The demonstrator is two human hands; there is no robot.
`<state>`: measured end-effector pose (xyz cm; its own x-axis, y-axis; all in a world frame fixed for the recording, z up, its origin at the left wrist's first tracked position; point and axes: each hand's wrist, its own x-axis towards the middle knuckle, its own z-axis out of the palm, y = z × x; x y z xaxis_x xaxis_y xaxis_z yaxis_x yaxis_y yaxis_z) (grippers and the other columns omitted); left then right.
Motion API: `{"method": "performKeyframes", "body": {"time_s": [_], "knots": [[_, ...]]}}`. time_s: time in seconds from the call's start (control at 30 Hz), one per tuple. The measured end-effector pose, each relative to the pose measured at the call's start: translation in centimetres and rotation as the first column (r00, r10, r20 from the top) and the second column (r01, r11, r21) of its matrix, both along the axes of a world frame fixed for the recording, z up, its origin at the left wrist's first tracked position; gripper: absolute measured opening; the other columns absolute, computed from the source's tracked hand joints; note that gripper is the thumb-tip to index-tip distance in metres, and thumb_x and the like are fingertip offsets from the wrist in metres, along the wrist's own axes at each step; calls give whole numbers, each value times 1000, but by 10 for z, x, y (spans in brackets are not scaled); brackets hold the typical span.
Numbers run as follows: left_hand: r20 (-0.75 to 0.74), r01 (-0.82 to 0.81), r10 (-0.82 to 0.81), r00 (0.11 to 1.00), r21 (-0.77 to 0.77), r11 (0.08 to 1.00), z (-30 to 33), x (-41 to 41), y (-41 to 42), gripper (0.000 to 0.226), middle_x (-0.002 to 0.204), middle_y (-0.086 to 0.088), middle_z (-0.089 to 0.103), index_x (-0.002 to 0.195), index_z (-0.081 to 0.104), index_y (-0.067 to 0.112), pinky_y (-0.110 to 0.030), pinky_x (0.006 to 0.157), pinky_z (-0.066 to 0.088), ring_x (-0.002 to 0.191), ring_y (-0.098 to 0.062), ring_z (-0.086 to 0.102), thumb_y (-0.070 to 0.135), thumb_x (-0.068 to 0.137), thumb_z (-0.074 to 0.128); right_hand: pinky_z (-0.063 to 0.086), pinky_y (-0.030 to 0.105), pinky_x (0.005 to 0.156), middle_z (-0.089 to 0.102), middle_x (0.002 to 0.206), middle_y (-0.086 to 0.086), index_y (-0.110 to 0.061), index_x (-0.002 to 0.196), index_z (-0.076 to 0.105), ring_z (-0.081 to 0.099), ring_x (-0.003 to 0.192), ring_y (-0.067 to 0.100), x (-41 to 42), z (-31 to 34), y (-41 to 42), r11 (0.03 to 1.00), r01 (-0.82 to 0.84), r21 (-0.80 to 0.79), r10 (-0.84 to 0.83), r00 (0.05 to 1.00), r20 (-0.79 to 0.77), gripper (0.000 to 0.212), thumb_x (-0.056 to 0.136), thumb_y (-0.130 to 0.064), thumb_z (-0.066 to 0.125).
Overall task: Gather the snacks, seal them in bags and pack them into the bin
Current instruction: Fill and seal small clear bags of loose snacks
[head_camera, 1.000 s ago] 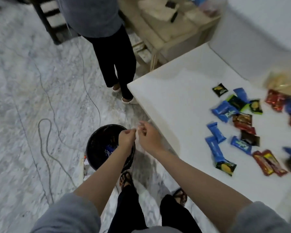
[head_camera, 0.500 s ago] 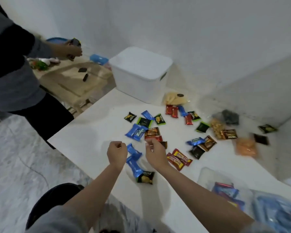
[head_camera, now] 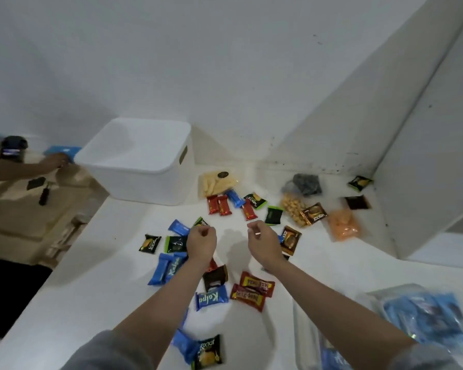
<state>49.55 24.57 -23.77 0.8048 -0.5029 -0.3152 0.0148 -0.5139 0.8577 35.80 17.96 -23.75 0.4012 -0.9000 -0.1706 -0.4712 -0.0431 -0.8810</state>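
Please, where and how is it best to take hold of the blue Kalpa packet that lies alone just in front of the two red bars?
The blue Kalpa packet lies flat on the white table, long axis roughly left to right, with crimped ends. I would come from above and pinch across its narrow width at mid-body. The left arm covers its left end, and the red bars lie close on its right, so the right hand seems better placed.

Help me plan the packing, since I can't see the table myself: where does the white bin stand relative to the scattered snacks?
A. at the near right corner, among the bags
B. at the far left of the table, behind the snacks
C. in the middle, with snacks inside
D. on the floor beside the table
B: the white bin stands on the white table at its far left, behind the loose snack packets.
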Motion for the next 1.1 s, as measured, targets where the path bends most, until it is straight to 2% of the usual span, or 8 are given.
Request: {"method": "performKeyframes", "body": {"time_s": [0.1, 0.27, 0.43, 0.57, 0.67, 0.9, 1.03, 1.1], "knots": [[-23, 78, -78, 997, 1, 997, 0, 25, -35, 20, 99, -19, 61, 103, 55, 5, -26, 64, 44, 74, -15, 53, 20, 90, 56, 44, 27, 75, 56, 98, -4, -13, 110, 57, 54, 89, 15, 21, 2, -32, 995, 88, 43, -89, 996, 3, 19, 97, -19, 45], [59, 179, -183, 981, 64, 982, -12, 79, -96, 44, 124, -10, 53, 121, 53, 11, -34, 94, 46, 111, -26, 54, 29, 83, 67, 47, 30, 70, 64, 104, 10, -10, 110, 55, 59, 86, 23, 64, -7, -88, 943, 299, 146, -300, 954, -17, 19, 94, -15, 47], [115, 256, -290, 950, 245, 935, -28, 122, -157, 72, 145, -16, 35, 143, 35, 14, -42, 106, 37, 131, -34, 38, 44, 84, 63, 47, 32, 75, 56, 116, 10, -14, 134, 37, 59, 97, 25, 98, -21, -130, 737, 503, 452, -556, 831, -20, 45, 93, -28, 52], [-87, 192, -173, 981, 301, 934, -40, 134, -178, 79, 141, -16, 40, 141, 29, 12, -47, 98, 46, 124, -36, 45, 48, 80, 65, 45, 32, 70, 49, 97, 9, -23, 79, 44, 51, 80, 23, 116, -37, -151, 641, 533, 552, -627, 778, -23, 16, 81, -31, 57], [-133, 180, -150, 980, 246, 952, -45, 138, -177, 73, 135, -15, 48, 136, 34, 8, -42, 96, 48, 118, -34, 51, 35, 79, 71, 52, 35, 77, 60, 80, 10, -11, 70, 51, 58, 79, 24, 125, -35, -157, 595, 542, 593, -685, 728, 22, 22, 84, -22, 65], [-331, 227, -219, 918, -15, 974, -26, 130, -142, 83, 140, -12, 46, 143, 27, 8, -38, 96, 45, 123, -29, 49, 16, 78, 77, 52, 37, 88, 65, 99, 8, -12, 92, 62, 62, 98, 20, 121, -3, -139, 543, 436, 718, -782, 575, 242, 7, 85, -13, 64], [-476, 242, -264, 839, -108, 964, -5, 109, -108, 89, 130, -4, 52, 143, 28, 11, -36, 78, 52, 108, -23, 55, 13, 72, 82, 51, 35, 80, 69, 100, 9, -9, 93, 64, 64, 96, 17, 102, 29, -109, 586, 431, 686, -794, 474, 380, 9, 85, -11, 64], [-504, 273, -288, 814, -105, 956, 14, 94, -94, 94, 131, -6, 48, 145, 22, 7, -35, 87, 44, 115, -24, 50, 15, 73, 81, 52, 33, 78, 70, 104, 4, -12, 96, 63, 65, 101, 15, 89, 46, -92, 647, 425, 633, -757, 457, 467, 8, 90, -18, 60]]}}
